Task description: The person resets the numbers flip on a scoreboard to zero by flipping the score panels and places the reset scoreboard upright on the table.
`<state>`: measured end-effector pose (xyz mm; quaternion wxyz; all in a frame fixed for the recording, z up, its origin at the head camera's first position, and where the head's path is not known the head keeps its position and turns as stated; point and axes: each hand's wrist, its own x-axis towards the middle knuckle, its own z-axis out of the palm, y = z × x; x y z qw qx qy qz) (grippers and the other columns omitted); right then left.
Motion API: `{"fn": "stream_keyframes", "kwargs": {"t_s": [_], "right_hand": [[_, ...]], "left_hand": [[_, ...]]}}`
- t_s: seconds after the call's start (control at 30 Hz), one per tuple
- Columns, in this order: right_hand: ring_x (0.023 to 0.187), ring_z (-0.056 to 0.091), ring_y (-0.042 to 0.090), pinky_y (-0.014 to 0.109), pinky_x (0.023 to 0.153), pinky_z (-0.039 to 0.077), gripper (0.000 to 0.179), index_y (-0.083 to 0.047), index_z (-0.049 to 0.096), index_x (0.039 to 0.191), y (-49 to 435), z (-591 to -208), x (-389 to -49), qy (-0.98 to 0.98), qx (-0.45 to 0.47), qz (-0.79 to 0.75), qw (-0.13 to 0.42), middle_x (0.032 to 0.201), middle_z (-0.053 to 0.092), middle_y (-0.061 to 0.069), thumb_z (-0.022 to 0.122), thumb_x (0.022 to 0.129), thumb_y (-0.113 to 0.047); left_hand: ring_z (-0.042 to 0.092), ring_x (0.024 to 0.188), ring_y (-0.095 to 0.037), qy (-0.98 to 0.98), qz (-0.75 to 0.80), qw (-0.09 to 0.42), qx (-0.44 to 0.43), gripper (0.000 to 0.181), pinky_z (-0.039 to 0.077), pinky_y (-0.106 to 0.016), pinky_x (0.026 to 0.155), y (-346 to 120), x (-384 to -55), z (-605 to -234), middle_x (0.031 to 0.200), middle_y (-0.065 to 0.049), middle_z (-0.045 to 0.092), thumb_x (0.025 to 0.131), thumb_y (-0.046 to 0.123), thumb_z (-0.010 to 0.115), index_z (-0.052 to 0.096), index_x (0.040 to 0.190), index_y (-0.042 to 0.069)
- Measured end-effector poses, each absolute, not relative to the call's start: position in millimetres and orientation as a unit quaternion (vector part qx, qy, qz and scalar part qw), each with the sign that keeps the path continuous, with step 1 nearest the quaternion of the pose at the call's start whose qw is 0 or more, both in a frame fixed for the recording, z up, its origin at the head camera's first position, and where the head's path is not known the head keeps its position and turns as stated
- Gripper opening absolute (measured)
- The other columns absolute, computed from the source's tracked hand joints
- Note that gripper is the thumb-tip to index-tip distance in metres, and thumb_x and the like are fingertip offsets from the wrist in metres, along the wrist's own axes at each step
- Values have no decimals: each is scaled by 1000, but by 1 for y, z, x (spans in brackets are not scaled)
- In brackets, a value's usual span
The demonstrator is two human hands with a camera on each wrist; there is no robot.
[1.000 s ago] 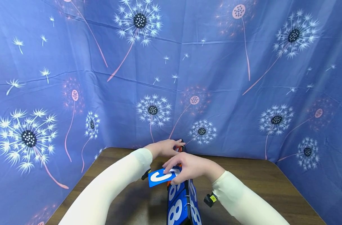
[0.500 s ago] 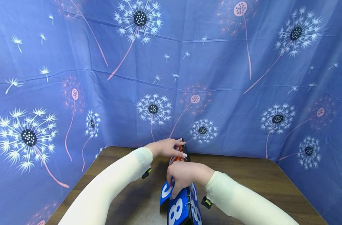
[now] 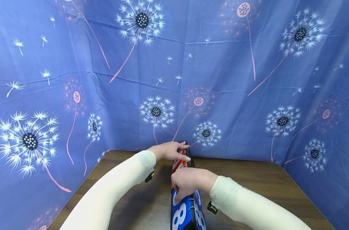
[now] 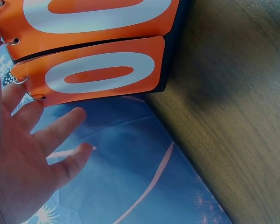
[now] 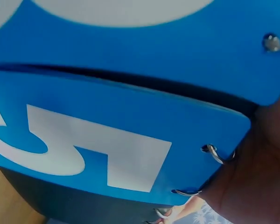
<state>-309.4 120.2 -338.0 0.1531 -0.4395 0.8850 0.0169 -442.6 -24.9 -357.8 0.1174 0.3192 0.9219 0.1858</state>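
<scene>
A tent-shaped flip scoreboard (image 3: 186, 220) stands lengthwise on the table, its number cards hung on metal rings. Orange cards fill its far half; in the left wrist view one orange card (image 4: 98, 72) bears a white 0. At that end my left hand (image 3: 170, 150) rests over the ridge, fingers spread, two of them hanging loose beside the cards. Closer in, my right hand (image 3: 189, 181) curls over the ridge, thumb and forefinger at a blue number card (image 3: 175, 195), partly covering it. The right wrist view shows a blue card with a 5 (image 5: 126, 149); the right fingertips are hidden behind.
The brown wooden table (image 3: 243, 188) extends on both sides of the scoreboard. A blue curtain (image 3: 237, 127) with dandelion prints hangs behind and around it. Each sleeve carries a small black wrist camera; the right one (image 3: 212, 207) sits close above the table.
The blue card, first lifted out to the left by my right hand, has swung down flat against the scoreboard's left side. My right hand has moved nearer; the left stays at the far end.
</scene>
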Motion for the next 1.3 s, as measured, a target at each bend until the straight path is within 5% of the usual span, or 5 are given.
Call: {"fn": "stream_keyframes", "kwargs": {"t_s": [0.27, 0.57, 0.77, 0.97, 1.3], "right_hand": [[98, 65, -2, 22, 87, 57, 28, -26, 77, 115, 149, -338, -313, 842, -481, -225, 88, 111, 75, -12, 72, 95, -45], [89, 70, 9, 27, 81, 59, 19, -2, 73, 111, 218, -387, -331, 788, -351, -505, -34, 101, 75, 11, 72, 96, -13], [96, 70, 19, 28, 85, 57, 28, 6, 66, 115, 243, -449, -341, 794, -303, -527, 20, 108, 70, 26, 74, 93, -10], [103, 69, 27, 29, 90, 57, 34, -4, 63, 120, 246, -476, -341, 793, -289, -528, 90, 115, 68, 18, 77, 92, -18], [89, 66, 14, 26, 77, 55, 26, -5, 67, 111, 248, -487, -340, 805, -270, -518, 101, 101, 69, 15, 77, 92, -19]], "left_hand": [[22, 159, -33, 918, 178, 115, 336, 79, 28, -56, 126, -27, -446, -357, 173, -1, 20, 90, 74, 59, 37, 158, 41], [18, 161, -30, 924, 183, 122, 314, 81, 23, -59, 127, -27, -445, -357, 174, 4, 18, 86, 81, 57, 35, 157, 48], [17, 161, -30, 925, 185, 125, 309, 83, 23, -59, 127, -26, -445, -359, 174, 7, 18, 83, 85, 56, 34, 156, 51], [17, 161, -29, 925, 188, 120, 306, 83, 24, -58, 127, -27, -446, -361, 174, 8, 17, 83, 84, 57, 34, 156, 51], [17, 161, -29, 920, 201, 126, 310, 85, 24, -56, 127, -25, -447, -363, 174, 6, 17, 82, 85, 58, 35, 156, 49]]}}
